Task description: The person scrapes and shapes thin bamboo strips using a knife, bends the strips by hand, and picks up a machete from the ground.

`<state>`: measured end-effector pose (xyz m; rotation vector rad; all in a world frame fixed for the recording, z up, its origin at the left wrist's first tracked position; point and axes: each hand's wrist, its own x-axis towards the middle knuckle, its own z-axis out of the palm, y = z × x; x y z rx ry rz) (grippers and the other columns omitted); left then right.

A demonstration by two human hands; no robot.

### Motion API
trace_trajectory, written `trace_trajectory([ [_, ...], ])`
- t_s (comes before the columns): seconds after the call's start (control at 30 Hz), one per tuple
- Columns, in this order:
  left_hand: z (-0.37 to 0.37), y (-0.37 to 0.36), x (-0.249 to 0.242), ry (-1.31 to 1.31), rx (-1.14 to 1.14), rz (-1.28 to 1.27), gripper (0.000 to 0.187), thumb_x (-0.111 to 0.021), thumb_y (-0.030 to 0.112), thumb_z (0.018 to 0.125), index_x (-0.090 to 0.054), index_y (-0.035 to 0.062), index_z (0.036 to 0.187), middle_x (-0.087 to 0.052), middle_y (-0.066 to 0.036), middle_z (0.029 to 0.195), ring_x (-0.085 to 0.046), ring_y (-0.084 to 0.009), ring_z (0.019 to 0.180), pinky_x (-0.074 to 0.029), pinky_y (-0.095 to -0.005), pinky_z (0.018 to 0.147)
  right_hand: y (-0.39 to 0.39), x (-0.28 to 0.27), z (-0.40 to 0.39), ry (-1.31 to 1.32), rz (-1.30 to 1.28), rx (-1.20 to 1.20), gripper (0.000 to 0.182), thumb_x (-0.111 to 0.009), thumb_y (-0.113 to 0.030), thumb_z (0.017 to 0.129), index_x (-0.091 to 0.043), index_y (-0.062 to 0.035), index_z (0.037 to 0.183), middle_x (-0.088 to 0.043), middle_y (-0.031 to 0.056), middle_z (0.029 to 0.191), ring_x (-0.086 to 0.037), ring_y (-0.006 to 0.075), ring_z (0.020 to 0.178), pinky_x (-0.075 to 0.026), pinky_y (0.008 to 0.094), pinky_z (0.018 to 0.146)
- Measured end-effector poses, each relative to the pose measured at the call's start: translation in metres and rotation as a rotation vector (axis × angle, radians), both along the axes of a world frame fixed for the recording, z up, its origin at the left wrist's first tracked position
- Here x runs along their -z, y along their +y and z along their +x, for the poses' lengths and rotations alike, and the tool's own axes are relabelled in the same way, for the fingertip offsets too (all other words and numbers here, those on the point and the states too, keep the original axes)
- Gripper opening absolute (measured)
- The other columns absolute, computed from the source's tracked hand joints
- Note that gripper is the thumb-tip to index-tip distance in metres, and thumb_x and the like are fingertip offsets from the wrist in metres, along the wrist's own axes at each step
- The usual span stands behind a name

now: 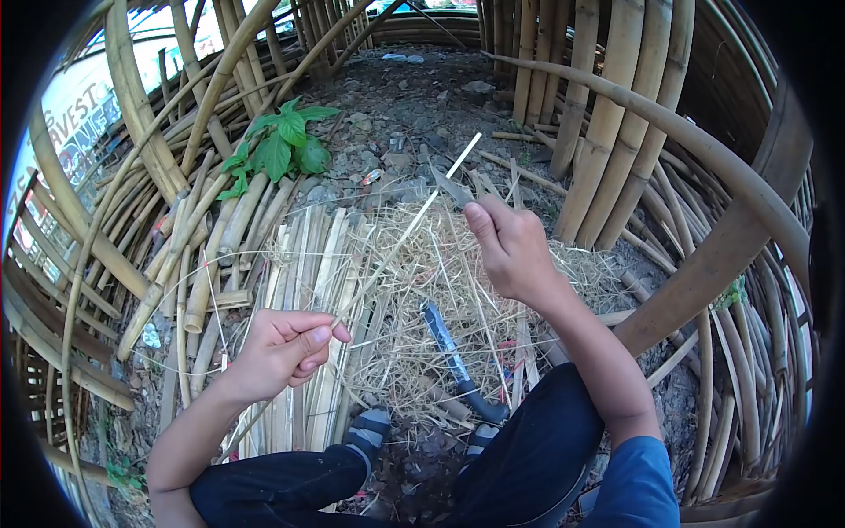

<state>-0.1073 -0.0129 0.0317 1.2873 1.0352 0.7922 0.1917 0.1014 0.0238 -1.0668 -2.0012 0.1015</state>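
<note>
My left hand [286, 354] pinches a thin bamboo strip [403, 236] between thumb and fingers. The strip slants up and to the right, its pale far end pointing away from me. Closed around a knife, my right hand [512, 248] is higher and to the right. The knife blade [451, 186] points up-left and lies at the strip, near its far end; whether the edge touches cannot be made out. The knife's handle is hidden in my fingers. Below, a long-bladed tool [447, 343] with a curved dark handle rests on a heap of bamboo shavings [414, 308].
Split bamboo slats [304, 264] lie side by side left of the shavings. Bamboo poles [629, 132] stand at the right, and a bent pole [704, 158] arches near my right arm. A leafy green plant [283, 145] grows at the back left. Stony ground [387, 114] stretches behind.
</note>
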Motion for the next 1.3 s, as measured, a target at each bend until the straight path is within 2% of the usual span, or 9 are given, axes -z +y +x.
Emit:
trace_trajectory([
  [0.13, -0.001, 0.001, 0.003, -0.019, 0.013, -0.013, 0.023, -0.05, 0.011, 0.1, -0.064, -0.0048, 0.11, -0.044, 0.001, 0.061, -0.033, -0.0031, 0.048, -0.025, -0.0208, 0.041, -0.01, -0.001, -0.007, 0.029, 0.034, -0.116, 0.04, -0.043, -0.033, 0.102, -0.055, -0.0023, 0.08, -0.051, 0.015, 0.05, -0.054, 0.0359, 0.047, -0.04, 0.046, 0.048],
  [0.17, -0.001, 0.001, 0.002, -0.007, 0.009, -0.016, 0.023, -0.05, 0.01, 0.1, -0.064, -0.0047, 0.11, -0.044, 0.001, 0.061, -0.033, -0.0032, 0.048, -0.025, -0.021, 0.041, -0.01, -0.007, -0.005, -0.031, -0.082, -0.029, 0.039, -0.043, -0.032, 0.102, -0.056, -0.0021, 0.081, -0.052, 0.0149, 0.051, -0.054, 0.0358, 0.047, -0.04, 0.0457, 0.048],
  [0.37, -0.001, 0.0, 0.0, 0.008, 0.015, -0.005, 0.023, -0.05, 0.01, 0.1, -0.064, -0.005, 0.111, -0.044, 0.001, 0.061, -0.033, -0.0035, 0.049, -0.025, -0.021, 0.042, -0.009, -0.003, -0.003, 0.055, -0.072, -0.114, 0.041, -0.042, -0.034, 0.102, -0.058, -0.0014, 0.083, -0.051, 0.0148, 0.051, -0.054, 0.0344, 0.047, -0.04, 0.0452, 0.05],
  [0.47, -0.001, -0.001, 0.001, 0.024, 0.005, -0.024, 0.023, -0.05, 0.01, 0.1, -0.064, -0.0051, 0.111, -0.044, 0.001, 0.061, -0.034, -0.0035, 0.049, -0.025, -0.0208, 0.042, 0.002, 0.0, 0.001, 0.088, -0.159, -0.044, 0.041, -0.043, -0.034, 0.102, -0.058, -0.0009, 0.084, -0.051, 0.0149, 0.052, -0.054, 0.0337, 0.049, -0.04, 0.0447, 0.051],
  [0.6, -0.003, 0.0, 0.004, -0.014, 0.028, -0.029, 0.024, -0.049, 0.011, 0.101, -0.064, -0.0052, 0.111, -0.044, 0.001, 0.06, -0.034, -0.0037, 0.049, -0.026, -0.0206, 0.042, -0.003, -0.001, 0.0, 0.078, -0.074, -0.145, 0.043, -0.042, -0.035, 0.102, -0.058, -0.0001, 0.082, -0.051, 0.0151, 0.053, -0.053, 0.0315, 0.048, -0.039, 0.0435, 0.051],
  [0.7, -0.002, 0.0, 0.002, 0.014, 0.002, -0.029, 0.024, -0.049, 0.011, 0.101, -0.063, -0.0055, 0.112, -0.044, 0.001, 0.06, -0.034, -0.0038, 0.049, -0.026, -0.0208, 0.042, 0.004, 0.0, 0.001, 0.119, -0.171, -0.061, 0.043, -0.043, -0.035, 0.102, -0.058, 0.0, 0.082, -0.051, 0.015, 0.054, -0.052, 0.0306, 0.048, -0.039, 0.0432, 0.051],
  [0.83, -0.003, 0.0, 0.003, 0.014, 0.034, -0.012, 0.024, -0.049, 0.011, 0.101, -0.063, -0.0058, 0.112, -0.043, 0.001, 0.06, -0.034, -0.0037, 0.049, -0.026, -0.021, 0.041, -0.001, -0.002, 0.001, 0.129, -0.088, -0.15, 0.043, -0.043, -0.035, 0.102, -0.057, 0.0, 0.08, -0.051, 0.0145, 0.053, -0.051, 0.0305, 0.047, -0.039, 0.0429, 0.051],
  [1.1, -0.003, -0.001, 0.0, 0.003, 0.019, -0.029, 0.023, -0.049, 0.008, 0.1, -0.064, -0.0062, 0.111, -0.044, 0.001, 0.06, -0.033, -0.0036, 0.048, -0.025, -0.0212, 0.041, 0.002, -0.004, 0.004, 0.098, -0.138, -0.025, 0.044, -0.043, -0.034, 0.102, -0.059, 0.0002, 0.079, -0.051, 0.0149, 0.052, -0.053, 0.0305, 0.048, -0.04, 0.0429, 0.051],
  [1.3, -0.003, -0.002, 0.002, 0.019, 0.007, -0.011, 0.023, -0.049, 0.008, 0.1, -0.064, -0.0066, 0.11, -0.044, 0.001, 0.06, -0.033, -0.0035, 0.047, -0.025, -0.0212, 0.041, 0.003, -0.003, 0.004, 0.102, -0.113, -0.056, 0.044, -0.043, -0.036, 0.101, -0.059, -0.0008, 0.079, -0.052, 0.0156, 0.053, -0.055, 0.0333, 0.05, -0.04, 0.0443, 0.052],
])
